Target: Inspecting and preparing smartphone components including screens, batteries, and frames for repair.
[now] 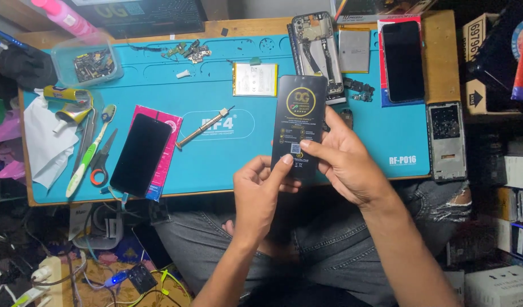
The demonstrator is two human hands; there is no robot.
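Both hands are gripping the new screen (299, 126) above the mat (227, 165): left hand (260, 193) pinching its bottom edge, right hand (345, 162) its side. Opened phone (317, 54) is lying unassembled; fitting seemingly not begun.

- A wooden tabletop (443, 34) carries a turquoise work mat (227, 159) over most of its surface.
- Cardboard boxes (477, 62) and stacked cartons (517, 193) crowd the right side.
- Below left, a white power strip (42, 273) and tangled cables (102, 267) lie on a patterned floor covering (102, 284).
- Even overhead light; dark under the table.
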